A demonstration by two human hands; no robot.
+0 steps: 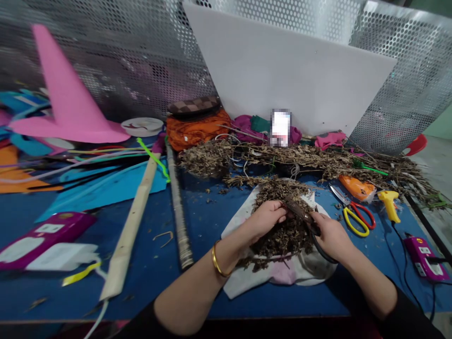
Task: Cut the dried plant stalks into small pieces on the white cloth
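A pile of brown dried leaves and stems lies on a white cloth in front of me. My right hand grips a pair of dark scissors, their blades pointing left over the pile and one black handle loop hanging below the palm. At the blade tips is my left hand, fingers pinched together above the leaves. What sits between those fingers is too small to make out. A gold bangle circles the left wrist.
Dried branches run along the back of the blue table. Red-and-yellow scissors, a yellow glue gun and a purple power strip lie right. Leftward are a silvery stick, wooden slat and pink hat.
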